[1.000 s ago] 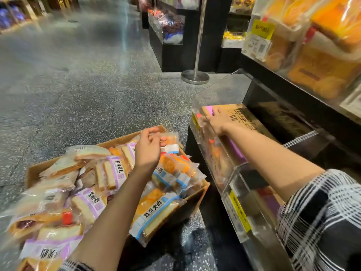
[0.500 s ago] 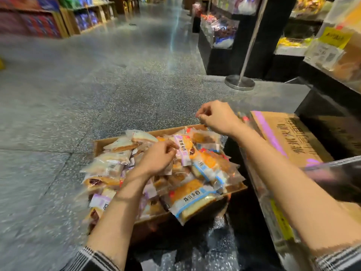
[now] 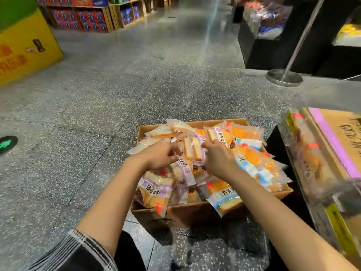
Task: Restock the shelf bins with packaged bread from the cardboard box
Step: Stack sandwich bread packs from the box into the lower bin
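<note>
Right now both hands are down over the cardboard box [image 3: 192, 209] on the floor, heaped with bread packets. One purple-labelled packet [image 3: 193, 151] stands between them at the middle of the box, its long axis running away from the person. The left hand [image 3: 160, 156] pinches its left edge, the right hand [image 3: 217, 159] curls onto its right edge; neither is nearer. The shelf bin [image 3: 304, 159] waits just right of the box.

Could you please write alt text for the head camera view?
Both hands, left and right, reach into a cardboard box of packaged bread on a shop floor, gripping a purple-labelled pack between them. A clear shelf bin stands right.
</note>
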`<control>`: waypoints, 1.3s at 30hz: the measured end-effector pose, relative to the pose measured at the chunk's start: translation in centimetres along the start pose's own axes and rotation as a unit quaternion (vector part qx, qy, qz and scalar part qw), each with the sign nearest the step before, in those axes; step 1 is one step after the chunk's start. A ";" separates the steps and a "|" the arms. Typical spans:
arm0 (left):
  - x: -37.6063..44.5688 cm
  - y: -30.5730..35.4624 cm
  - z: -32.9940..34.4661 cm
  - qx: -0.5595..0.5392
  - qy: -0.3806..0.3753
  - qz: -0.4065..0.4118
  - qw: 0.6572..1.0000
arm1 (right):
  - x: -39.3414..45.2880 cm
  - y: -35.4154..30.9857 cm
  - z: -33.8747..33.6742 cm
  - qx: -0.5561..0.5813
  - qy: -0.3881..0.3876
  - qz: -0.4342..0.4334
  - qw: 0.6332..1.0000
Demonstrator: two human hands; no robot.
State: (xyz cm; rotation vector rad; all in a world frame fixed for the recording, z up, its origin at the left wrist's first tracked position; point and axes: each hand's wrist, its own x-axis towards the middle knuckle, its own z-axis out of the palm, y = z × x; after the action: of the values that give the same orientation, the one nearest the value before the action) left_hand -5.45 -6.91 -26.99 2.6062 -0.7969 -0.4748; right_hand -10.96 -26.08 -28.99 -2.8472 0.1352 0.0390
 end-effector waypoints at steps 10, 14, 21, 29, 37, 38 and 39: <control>2.2 -0.5 1.3 -0.018 0.100 -0.046 0.994 | 0.2 0.3 4.2 -0.130 0.108 -0.070 0.983; 3.4 -0.5 1.3 -0.163 0.131 -0.100 0.973 | -0.1 0.1 3.6 -0.096 0.165 -0.103 0.976; 3.8 1.1 0.7 -0.582 0.068 -0.194 0.787 | -0.9 -1.2 1.8 -0.041 0.357 -0.273 0.892; 6.1 -1.0 2.4 -0.625 0.225 -0.218 0.715 | 1.1 2.2 0.5 -0.034 0.332 -0.347 0.876; 5.2 -1.0 1.7 -0.526 0.318 -0.210 0.760 | 2.6 4.6 0.8 0.011 0.074 0.183 0.980; 5.0 -0.7 1.8 -0.525 0.317 -0.202 0.763 | 3.0 4.6 1.2 0.015 0.058 0.198 0.978; 4.9 -0.7 1.8 -0.528 0.316 -0.200 0.763 | 3.3 4.6 1.6 0.017 0.046 0.215 0.975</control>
State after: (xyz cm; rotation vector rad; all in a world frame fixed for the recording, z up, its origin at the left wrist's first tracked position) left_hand -2.03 -9.71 -29.90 1.6060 0.2621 -0.0516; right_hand -8.10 -30.31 -32.01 -2.7300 0.7589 -0.0056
